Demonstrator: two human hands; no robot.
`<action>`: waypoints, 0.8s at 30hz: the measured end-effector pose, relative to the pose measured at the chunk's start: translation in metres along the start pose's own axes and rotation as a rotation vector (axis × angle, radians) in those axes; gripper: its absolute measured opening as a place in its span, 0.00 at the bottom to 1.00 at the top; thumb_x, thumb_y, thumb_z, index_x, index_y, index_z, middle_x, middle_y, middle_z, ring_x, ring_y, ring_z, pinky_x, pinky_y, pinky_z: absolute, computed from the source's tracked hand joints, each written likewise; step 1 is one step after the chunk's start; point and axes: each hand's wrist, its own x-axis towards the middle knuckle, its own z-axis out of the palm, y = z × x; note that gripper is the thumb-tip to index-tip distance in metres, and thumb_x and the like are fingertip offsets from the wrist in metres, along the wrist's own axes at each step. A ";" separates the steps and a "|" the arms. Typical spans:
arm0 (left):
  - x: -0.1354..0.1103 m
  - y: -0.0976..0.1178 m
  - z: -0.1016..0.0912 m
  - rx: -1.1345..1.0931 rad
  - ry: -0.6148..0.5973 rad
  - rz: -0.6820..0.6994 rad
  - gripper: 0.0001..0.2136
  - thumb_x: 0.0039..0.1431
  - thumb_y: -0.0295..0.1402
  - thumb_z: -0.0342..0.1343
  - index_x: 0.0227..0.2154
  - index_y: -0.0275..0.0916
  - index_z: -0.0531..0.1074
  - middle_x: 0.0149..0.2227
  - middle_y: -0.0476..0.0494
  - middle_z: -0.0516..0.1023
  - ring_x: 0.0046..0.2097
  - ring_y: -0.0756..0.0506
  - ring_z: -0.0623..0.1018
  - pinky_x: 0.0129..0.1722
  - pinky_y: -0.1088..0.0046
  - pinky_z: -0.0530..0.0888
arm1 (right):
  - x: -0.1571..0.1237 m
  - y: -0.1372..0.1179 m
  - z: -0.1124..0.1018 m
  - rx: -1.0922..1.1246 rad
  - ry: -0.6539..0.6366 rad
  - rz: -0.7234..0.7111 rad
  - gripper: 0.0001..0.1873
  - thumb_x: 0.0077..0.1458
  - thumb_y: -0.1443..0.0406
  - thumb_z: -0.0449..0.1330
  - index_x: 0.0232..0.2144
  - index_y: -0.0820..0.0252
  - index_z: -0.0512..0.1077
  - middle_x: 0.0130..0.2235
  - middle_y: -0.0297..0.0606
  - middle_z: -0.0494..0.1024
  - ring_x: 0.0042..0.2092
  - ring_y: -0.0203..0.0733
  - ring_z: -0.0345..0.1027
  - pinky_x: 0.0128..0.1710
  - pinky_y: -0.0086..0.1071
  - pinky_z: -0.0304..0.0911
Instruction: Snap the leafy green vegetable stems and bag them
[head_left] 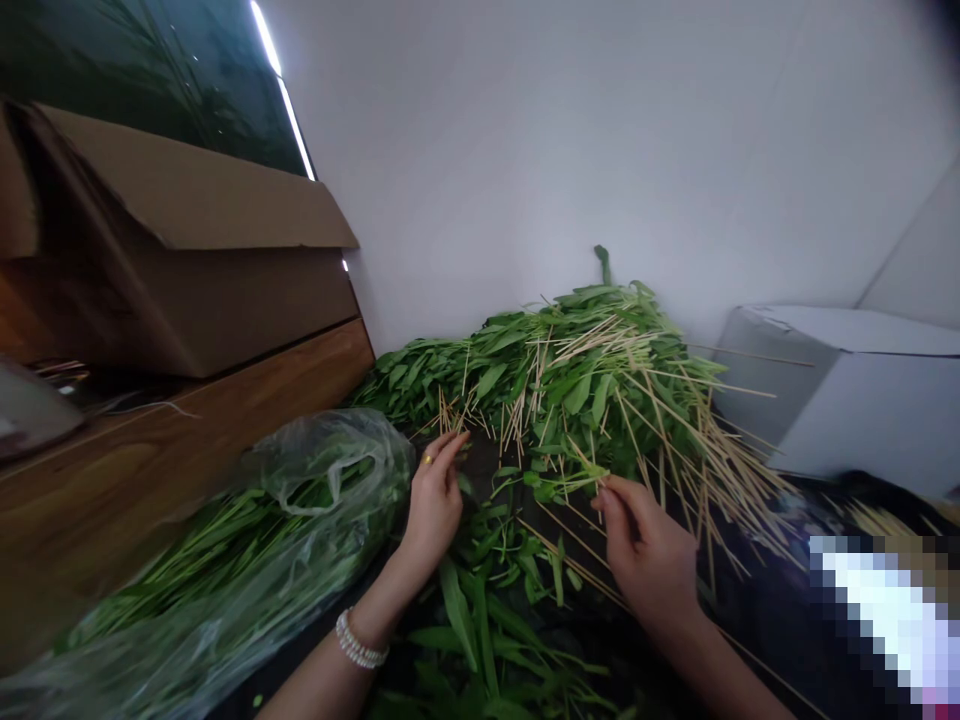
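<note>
A heap of green leafy stalks (577, 370) threaded on thin bamboo skewers (697, 450) lies against the white wall. My left hand (433, 495), with a ring and a pearl bracelet, has its fingers stretched out together, the tips touching skewer ends at the heap's near left edge. It holds nothing that I can see. My right hand (645, 545) pinches a leafy sprig (570, 478) between thumb and fingertips at the front of the heap. Loose leaves (480, 620) lie between my forearms.
A clear plastic bag of green stalks (262, 540) lies at the left beside a wooden ledge (187, 440). An open cardboard box (180, 260) sits on that ledge. A white box (847, 390) stands at the right. A blurred patch covers the lower right corner.
</note>
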 end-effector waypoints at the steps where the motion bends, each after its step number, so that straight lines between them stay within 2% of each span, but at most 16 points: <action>1: 0.000 0.000 0.000 0.070 0.019 0.044 0.23 0.57 0.18 0.43 0.51 0.42 0.71 0.59 0.40 0.66 0.60 0.41 0.65 0.60 0.57 0.63 | 0.000 0.000 0.000 0.002 -0.003 0.004 0.10 0.62 0.63 0.51 0.38 0.59 0.71 0.31 0.35 0.79 0.29 0.35 0.75 0.31 0.25 0.68; 3: -0.002 -0.002 0.002 0.186 -0.051 0.115 0.23 0.55 0.17 0.44 0.47 0.43 0.74 0.59 0.42 0.66 0.63 0.39 0.60 0.61 0.54 0.60 | -0.001 0.001 0.001 0.012 -0.015 0.015 0.10 0.62 0.63 0.51 0.39 0.59 0.71 0.31 0.35 0.80 0.29 0.36 0.75 0.31 0.25 0.69; 6: -0.009 -0.006 0.008 0.288 -0.358 0.143 0.19 0.56 0.20 0.47 0.43 0.45 0.77 0.53 0.42 0.74 0.60 0.37 0.64 0.57 0.51 0.63 | -0.002 0.002 0.002 0.023 -0.027 0.023 0.10 0.62 0.63 0.51 0.39 0.58 0.71 0.31 0.36 0.80 0.30 0.37 0.76 0.33 0.26 0.69; 8: -0.014 -0.009 0.013 0.313 -0.515 0.116 0.16 0.59 0.24 0.49 0.44 0.46 0.76 0.51 0.42 0.76 0.58 0.36 0.66 0.54 0.51 0.64 | -0.003 0.002 0.003 0.029 -0.029 0.021 0.10 0.62 0.63 0.51 0.39 0.58 0.71 0.31 0.36 0.80 0.31 0.37 0.76 0.33 0.27 0.70; 10: -0.018 -0.010 0.017 0.313 -0.563 0.102 0.14 0.61 0.28 0.50 0.44 0.46 0.76 0.49 0.41 0.77 0.57 0.37 0.68 0.55 0.52 0.62 | -0.004 0.003 0.003 0.037 -0.042 0.022 0.10 0.62 0.63 0.51 0.39 0.58 0.71 0.31 0.36 0.79 0.31 0.37 0.76 0.33 0.27 0.70; 14: -0.018 -0.009 0.018 0.286 -0.525 0.117 0.10 0.58 0.27 0.53 0.37 0.44 0.78 0.42 0.42 0.80 0.54 0.38 0.71 0.57 0.52 0.58 | -0.004 0.003 0.004 0.036 -0.060 0.027 0.10 0.63 0.63 0.50 0.39 0.58 0.71 0.32 0.36 0.79 0.32 0.38 0.76 0.34 0.27 0.70; 17: -0.012 -0.006 0.013 0.226 -0.435 0.099 0.08 0.57 0.27 0.54 0.35 0.42 0.78 0.40 0.41 0.81 0.48 0.39 0.75 0.52 0.58 0.64 | -0.005 0.003 0.004 0.031 -0.061 0.015 0.10 0.63 0.64 0.51 0.40 0.58 0.71 0.32 0.36 0.79 0.33 0.37 0.76 0.36 0.27 0.70; 21: -0.003 -0.003 0.004 -0.008 -0.184 -0.057 0.05 0.58 0.31 0.55 0.36 0.41 0.74 0.37 0.44 0.80 0.39 0.44 0.78 0.43 0.68 0.70 | -0.006 0.003 0.004 0.030 -0.068 -0.017 0.09 0.62 0.65 0.52 0.40 0.58 0.71 0.33 0.36 0.79 0.33 0.36 0.76 0.36 0.27 0.69; 24: 0.000 0.000 0.002 -0.236 -0.111 -0.187 0.08 0.56 0.34 0.58 0.39 0.41 0.72 0.33 0.47 0.80 0.35 0.46 0.78 0.39 0.72 0.71 | -0.006 0.002 0.005 0.030 -0.085 -0.037 0.09 0.63 0.65 0.51 0.40 0.58 0.71 0.34 0.36 0.79 0.33 0.36 0.76 0.35 0.27 0.69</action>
